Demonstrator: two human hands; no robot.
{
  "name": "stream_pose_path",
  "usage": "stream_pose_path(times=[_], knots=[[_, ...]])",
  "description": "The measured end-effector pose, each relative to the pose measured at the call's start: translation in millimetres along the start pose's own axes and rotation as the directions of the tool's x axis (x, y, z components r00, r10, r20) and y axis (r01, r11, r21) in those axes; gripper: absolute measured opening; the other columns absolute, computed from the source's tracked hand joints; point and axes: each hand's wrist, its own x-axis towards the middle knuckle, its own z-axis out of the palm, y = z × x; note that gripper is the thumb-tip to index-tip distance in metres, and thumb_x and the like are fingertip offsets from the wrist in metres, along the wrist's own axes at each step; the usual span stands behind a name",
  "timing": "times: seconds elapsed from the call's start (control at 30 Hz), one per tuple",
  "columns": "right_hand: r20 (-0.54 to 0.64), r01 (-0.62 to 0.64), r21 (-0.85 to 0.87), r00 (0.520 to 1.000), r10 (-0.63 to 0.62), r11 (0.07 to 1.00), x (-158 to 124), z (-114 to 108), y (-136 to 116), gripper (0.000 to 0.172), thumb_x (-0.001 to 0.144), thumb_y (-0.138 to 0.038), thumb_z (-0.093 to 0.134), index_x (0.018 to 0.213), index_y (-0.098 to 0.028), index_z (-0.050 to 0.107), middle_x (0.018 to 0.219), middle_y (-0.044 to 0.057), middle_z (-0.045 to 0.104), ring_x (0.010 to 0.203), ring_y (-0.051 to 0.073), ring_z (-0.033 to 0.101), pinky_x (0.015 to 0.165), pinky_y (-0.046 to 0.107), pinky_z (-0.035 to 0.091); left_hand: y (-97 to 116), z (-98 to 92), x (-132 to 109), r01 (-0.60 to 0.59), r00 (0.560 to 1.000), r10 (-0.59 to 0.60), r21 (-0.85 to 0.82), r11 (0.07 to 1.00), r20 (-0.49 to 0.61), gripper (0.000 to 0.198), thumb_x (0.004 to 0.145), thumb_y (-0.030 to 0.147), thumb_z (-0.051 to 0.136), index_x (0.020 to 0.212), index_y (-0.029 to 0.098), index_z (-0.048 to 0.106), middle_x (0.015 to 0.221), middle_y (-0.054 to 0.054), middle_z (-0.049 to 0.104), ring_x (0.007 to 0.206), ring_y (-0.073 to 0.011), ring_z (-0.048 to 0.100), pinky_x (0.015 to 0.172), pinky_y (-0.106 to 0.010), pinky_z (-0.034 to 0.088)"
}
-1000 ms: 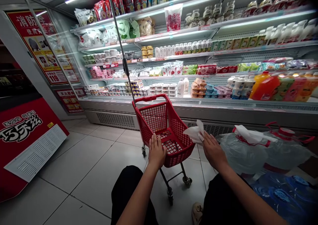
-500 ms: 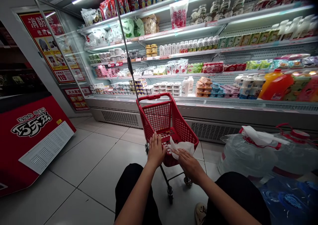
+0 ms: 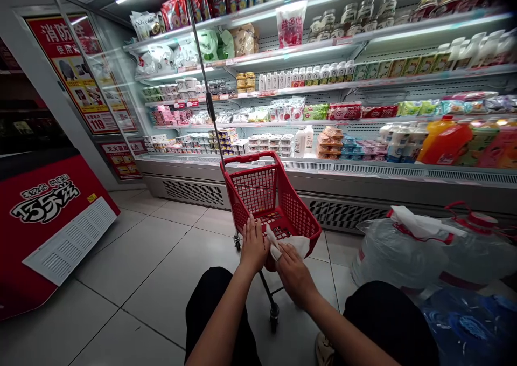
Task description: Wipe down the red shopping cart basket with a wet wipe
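Note:
In front of me stands a red plastic shopping cart (image 3: 297,207) with lattice walls and a dark metal frame. My left hand (image 3: 253,242) lies on its near left edge, fingers stretched out and close together over the rim. My right hand (image 3: 291,266) presses a crumpled white cloth (image 3: 298,243) against the near end of the basket. Part of the cloth sticks up between my two hands. The right fingertips rest on the cloth, and the rim beneath is mostly hidden. A thin dark pole (image 3: 202,59) rises from the cart's far left corner.
A lit refrigerated display (image 3: 363,173) with bottles, cups and bags stretches behind the cart. At left is a red freezer chest (image 3: 86,236). Large water bottles (image 3: 398,253) stand close on the right, with white cloth on top. My knees flank the cart's near end over the tiled floor (image 3: 133,280).
My right hand has slid left along the near edge with the cloth, closer to my left hand. The left hand keeps its place on the cart. The view has shifted slightly.

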Motion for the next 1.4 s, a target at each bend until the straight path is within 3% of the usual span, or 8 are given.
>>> stream_pose_path(times=[0.13, 0.4, 0.5, 0.7, 0.87, 1.07, 1.23, 1.4], knots=[[0.05, 0.099, 0.059, 0.994, -0.102, 0.993, 2.4, -5.8, -5.7, 0.062, 0.099, -0.008, 0.041, 0.16, -0.016, 0.038, 0.151, 0.015, 0.058, 0.146, 0.026, 0.047, 0.119, 0.051, 0.045, -9.7, -7.8, -3.2, -0.015, 0.999, 0.016, -0.019, 1.0, 0.042, 0.063, 0.1, 0.027, 0.044, 0.159, 0.009, 0.032, 0.173, -0.022, 0.013, 0.161, -0.0334, 0.015, 0.128, -0.056, 0.025], [0.106, 0.074, -0.009, 0.992, -0.073, 0.997, -13.5, -45.2, 110.2, 0.059, 0.105, -0.016, 0.035, 0.163, -0.028, 0.032, 0.147, 0.009, 0.062, 0.138, 0.023, 0.056, 0.118, 0.051, 0.045, -16.2, -15.9, -7.2, -0.013, 0.996, 0.02, -0.088, 0.996, 0.082, 0.062, 0.102, 0.032, 0.042, 0.159, 0.012, 0.031, 0.174, -0.019, 0.01, 0.161, -0.0315, 0.012, 0.128, -0.056, 0.025], [0.097, 0.024, -0.043, 0.995, -0.019, 0.999, -17.2, -48.5, 127.0, 0.055, 0.108, -0.021, 0.033, 0.162, -0.03, 0.034, 0.147, 0.008, 0.063, 0.139, 0.023, 0.056, 0.121, 0.053, 0.042, -14.7, -14.7, -5.4, -0.007, 0.995, 0.018, -0.11, 0.994, 0.099, 0.061, 0.103, 0.034, 0.042, 0.159, 0.013, 0.032, 0.175, -0.018, 0.008, 0.161, -0.0321, 0.012, 0.128, -0.056, 0.024], [-0.019, -0.098, -0.038, 0.995, 0.097, 0.994, -25.4, -33.2, 87.0, 0.051, 0.108, -0.024, 0.037, 0.159, -0.024, 0.041, 0.142, 0.01, 0.066, 0.14, 0.026, 0.054, 0.119, 0.055, 0.045, -33.2, -24.8, -2.0, -0.021, 0.991, 0.032, -0.087, 0.996, 0.129, 0.06, 0.101, 0.028, 0.04, 0.159, 0.015, 0.033, 0.175, -0.015, 0.011, 0.161, -0.0291, 0.016, 0.128, -0.053, 0.025], [0.029, -0.004, -0.027, 1.0, 0.005, 1.0, -21.7, -33.4, 39.3, 0.053, 0.106, -0.02, 0.042, 0.159, -0.024, 0.04, 0.15, 0.008, 0.06, 0.145, 0.026, 0.049, 0.119, 0.052, 0.046, -53.3, -46.7, 3.5, 0.03, 0.978, -0.045, 0.075, 0.997, 0.203, 0.061, 0.098, 0.02, 0.039, 0.158, 0.013, 0.039, 0.172, -0.015, 0.024, 0.159, -0.0266, 0.025, 0.129, -0.049, 0.024], [0.135, 0.189, 0.057, 0.971, -0.195, 0.98, -3.9, -43.1, -4.1, 0.058, 0.103, -0.013, 0.042, 0.161, -0.022, 0.037, 0.159, 0.009, 0.05, 0.149, 0.024, 0.044, 0.121, 0.049, 0.044, -20.6, -34.8, -16.9, 0.035, 0.99, -0.052, 0.13, 0.991, 0.13, 0.056, 0.101, 0.027, 0.039, 0.154, 0.012, 0.047, 0.165, -0.016, 0.04, 0.156, -0.0297, 0.032, 0.128, -0.053, 0.027], [0.182, 0.252, 0.157, 0.943, -0.279, 0.955, 10.7, -53.8, 21.3, 0.05, 0.105, -0.017, 0.041, 0.155, -0.022, 0.047, 0.153, 0.008, 0.057, 0.147, 0.022, 0.047, 0.123, 0.048, 0.042, -7.6, -32.1, -32.0, -0.088, 0.995, 0.083, 0.085, 0.993, 0.061, 0.062, 0.098, 0.025, 0.041, 0.159, 0.017, 0.04, 0.161, -0.009, 0.047, 0.153, -0.0244, 0.039, 0.13, -0.049, 0.024], [0.188, 0.161, 0.14, 0.964, -0.186, 0.977, 38.5, -44.7, 77.1, 0.047, 0.109, -0.029, 0.037, 0.154, -0.021, 0.049, 0.155, 0.01, 0.055, 0.149, 0.022, 0.043, 0.122, 0.049, 0.041, -6.7, -40.2, -28.2, -0.156, 0.985, 0.149, 0.079, 0.985, 0.082, 0.068, 0.095, 0.02, 0.041, 0.163, 0.017, 0.034, 0.165, -0.006, 0.041, 0.155, -0.0216, 0.036, 0.131, -0.047, 0.022]])
